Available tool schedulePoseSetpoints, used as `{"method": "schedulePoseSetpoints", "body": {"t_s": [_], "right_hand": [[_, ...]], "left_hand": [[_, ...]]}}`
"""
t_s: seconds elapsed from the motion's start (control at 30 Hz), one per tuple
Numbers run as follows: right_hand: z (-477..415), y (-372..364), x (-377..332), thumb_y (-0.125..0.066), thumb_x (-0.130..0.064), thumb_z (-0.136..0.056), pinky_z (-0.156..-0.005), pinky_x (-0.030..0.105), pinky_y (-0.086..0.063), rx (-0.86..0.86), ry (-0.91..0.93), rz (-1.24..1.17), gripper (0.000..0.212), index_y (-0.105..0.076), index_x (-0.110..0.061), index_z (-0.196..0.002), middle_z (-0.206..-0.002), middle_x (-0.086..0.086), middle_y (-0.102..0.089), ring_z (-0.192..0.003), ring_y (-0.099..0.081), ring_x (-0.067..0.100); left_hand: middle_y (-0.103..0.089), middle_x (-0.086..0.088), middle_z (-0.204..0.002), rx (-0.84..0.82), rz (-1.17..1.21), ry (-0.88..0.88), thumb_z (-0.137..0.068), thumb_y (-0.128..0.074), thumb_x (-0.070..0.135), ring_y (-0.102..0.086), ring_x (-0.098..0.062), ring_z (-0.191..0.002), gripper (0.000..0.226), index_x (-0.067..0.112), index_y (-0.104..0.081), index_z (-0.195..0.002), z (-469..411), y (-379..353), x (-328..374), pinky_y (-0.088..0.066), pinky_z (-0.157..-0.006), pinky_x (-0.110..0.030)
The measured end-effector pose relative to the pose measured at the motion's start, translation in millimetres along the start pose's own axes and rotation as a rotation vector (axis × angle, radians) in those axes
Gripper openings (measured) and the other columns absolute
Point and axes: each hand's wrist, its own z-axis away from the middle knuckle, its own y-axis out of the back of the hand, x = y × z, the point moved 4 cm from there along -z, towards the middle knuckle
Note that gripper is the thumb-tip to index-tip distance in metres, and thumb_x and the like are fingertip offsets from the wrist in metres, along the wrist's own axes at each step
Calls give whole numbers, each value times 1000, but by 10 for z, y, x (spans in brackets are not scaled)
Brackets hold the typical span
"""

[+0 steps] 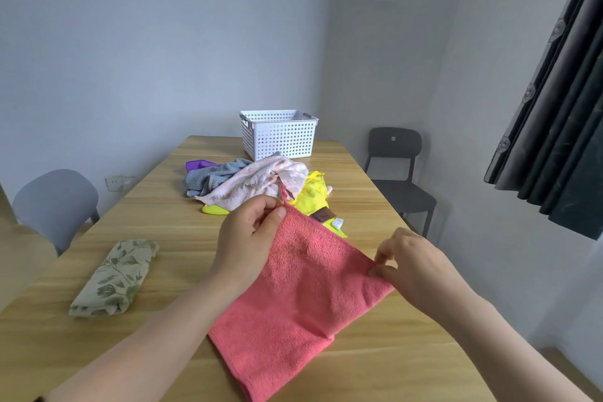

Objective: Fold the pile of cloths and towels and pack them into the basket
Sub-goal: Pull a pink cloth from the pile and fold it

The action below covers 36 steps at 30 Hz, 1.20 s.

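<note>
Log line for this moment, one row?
step: folding pink cloth | left hand: pinches far corner | right hand: pinches right corner | floral cloth: folded aside | pile: unfolded

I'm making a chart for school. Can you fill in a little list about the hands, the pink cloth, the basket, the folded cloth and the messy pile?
left hand: pinches the far corner of the pink cloth
right hand: pinches its right corner
pink cloth: stretched between both hands, near part lying on the table
basket: white, holed, at the table's far end
folded cloth: leaf-patterned, on the table's left side
pile: unfolded grey, pale pink, yellow and purple cloths, between basket and hands
</note>
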Motion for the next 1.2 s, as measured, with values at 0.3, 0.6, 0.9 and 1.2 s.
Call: {"method": "schedulePoseSetpoints", "body": {"t_s": [0.3, 0.6, 0.9, 1.2], "right_hand": [[76, 104, -437, -64, -34, -88, -84, -1, -34, 248, 230, -470, 36, -59, -28, -123, -111, -21, -60, -103, -52, -8], [13, -17, -401, -70, -29, -84, -84, 14, -47, 205, 209, -645, 7, -71, -27, -91, -89, -17, -68, -92, -60, -4], [11, -29, -377, -67, -19, -87, -61, 16, -45, 253, 178, -762, 5, -68, -19, -82, -72, -8, -67, -68, -61, 3], [-8, -5, -342, -63, -22, -90, -55, 11, -38, 328, 145, -779, 11, -63, -23, -78, -61, -18, -56, -56, -49, 2]], "left_hand": [[-71, 6, -76, -120, 0, 0, -84, -68, 17, -65, -12, -75, 10, 25, -72, -78, 130, -177, 75, -49, -72, -24], [-71, 0, -70, -110, 134, 41, -78, -74, 12, -63, -5, -64, 8, 18, -69, -77, 262, -223, 107, -44, -62, -11], [-68, 0, -76, -137, 130, 49, -77, -74, 7, -62, -9, -71, 14, 14, -63, -79, 443, -99, -89, -47, -68, -16], [-70, 8, -78, -137, -50, 137, -78, -74, 10, -65, -10, -75, 20, 30, -68, -81, 720, 138, -418, -49, -69, -21]]}}
